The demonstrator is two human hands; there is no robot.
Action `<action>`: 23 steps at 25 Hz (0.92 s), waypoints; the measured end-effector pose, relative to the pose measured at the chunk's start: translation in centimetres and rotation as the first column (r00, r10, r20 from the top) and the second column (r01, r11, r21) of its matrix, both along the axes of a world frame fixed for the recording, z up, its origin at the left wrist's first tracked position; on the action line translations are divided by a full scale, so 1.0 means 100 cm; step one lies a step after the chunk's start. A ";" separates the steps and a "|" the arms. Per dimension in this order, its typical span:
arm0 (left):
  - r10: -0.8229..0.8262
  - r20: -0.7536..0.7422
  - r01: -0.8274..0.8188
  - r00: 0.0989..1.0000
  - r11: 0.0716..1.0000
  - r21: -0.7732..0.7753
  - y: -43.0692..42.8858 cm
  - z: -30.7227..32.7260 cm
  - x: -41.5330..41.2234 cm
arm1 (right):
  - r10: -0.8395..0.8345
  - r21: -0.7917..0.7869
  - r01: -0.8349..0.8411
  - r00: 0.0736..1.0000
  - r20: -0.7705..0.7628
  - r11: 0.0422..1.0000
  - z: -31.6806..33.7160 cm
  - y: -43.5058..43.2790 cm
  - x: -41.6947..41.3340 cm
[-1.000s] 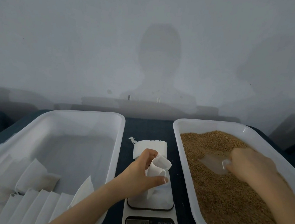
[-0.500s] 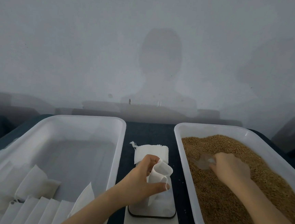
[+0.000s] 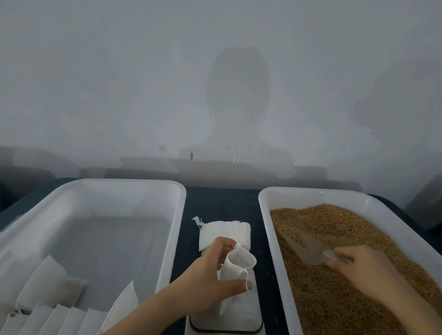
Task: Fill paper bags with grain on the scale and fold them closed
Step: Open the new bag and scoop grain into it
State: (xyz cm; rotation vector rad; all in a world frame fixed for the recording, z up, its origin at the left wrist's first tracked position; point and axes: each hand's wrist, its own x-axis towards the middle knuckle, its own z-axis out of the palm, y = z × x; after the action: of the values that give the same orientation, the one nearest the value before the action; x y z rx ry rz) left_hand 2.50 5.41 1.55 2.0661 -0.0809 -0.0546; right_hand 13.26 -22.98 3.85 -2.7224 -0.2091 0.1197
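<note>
Holding a small white paper bag (image 3: 236, 269) upright on the platform of the scale (image 3: 227, 324), mouth spread open, with the left hand (image 3: 204, 280) curled round its near side and thumb and forefinger pinching the rim. Gripping the handle of a clear plastic scoop (image 3: 305, 248) with the right hand (image 3: 358, 270), fingers closed round it, blade pushed into the brown grain (image 3: 347, 325); possibly some grain already inside the scoop, though hard to tell through the plastic. Heaped across the white tray (image 3: 269, 225) right of the scale, that grain. Lying flat just beyond the scale on the dark tabletop (image 3: 219, 202), a stack of empty bags (image 3: 225, 230) with a loose string at its far left corner. Sitting left of the scale, a second white tray (image 3: 172, 243) with a row of folded bags (image 3: 51, 286) along its near end. Cut off at the bottom edge and unreadable, the scale's display. Behind it all, a pale wall (image 3: 115, 78) carrying a person's shadow.
</note>
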 end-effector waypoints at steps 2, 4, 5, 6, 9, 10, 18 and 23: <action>-0.001 -0.003 0.001 1.000 1.000 0.002 0.000 0.000 0.000 | -0.020 0.012 0.020 1.000 0.005 1.000 0.001 -0.007 -0.004; -0.002 -0.001 0.002 1.000 1.000 0.004 0.000 0.001 0.000 | -0.015 0.026 0.015 1.000 -0.008 1.000 0.003 -0.012 -0.007; -0.002 0.000 0.002 1.000 1.000 0.006 0.000 0.001 -0.001 | -0.012 0.050 0.013 1.000 -0.017 0.999 0.003 -0.014 -0.009; -0.004 0.001 0.004 1.000 1.000 0.009 0.000 0.001 -0.001 | -0.013 0.063 0.014 1.000 -0.016 0.998 0.004 -0.016 -0.010; -0.010 0.006 0.010 1.000 1.000 0.010 -0.001 0.002 -0.001 | -0.004 0.047 0.004 1.000 -0.002 0.999 0.006 -0.024 -0.012; -0.010 0.006 0.010 1.000 1.000 0.011 0.000 0.002 -0.001 | 0.009 0.038 -0.008 1.000 -0.010 0.999 0.007 -0.026 -0.013; 0.001 -0.003 -0.001 1.000 1.000 -0.001 -0.001 0.001 -0.001 | 0.045 0.022 -0.045 0.999 0.020 0.999 0.012 -0.033 -0.024; 0.014 -0.010 -0.014 1.000 1.000 0.015 0.000 0.000 0.000 | 0.051 0.040 -0.057 0.991 0.120 0.998 0.021 -0.033 -0.029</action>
State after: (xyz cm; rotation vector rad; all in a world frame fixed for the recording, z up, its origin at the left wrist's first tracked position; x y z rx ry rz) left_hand 2.46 5.37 1.55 2.0806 -0.0600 -0.0566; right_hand 10.34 -26.25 5.91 -2.6831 -0.3161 -0.0321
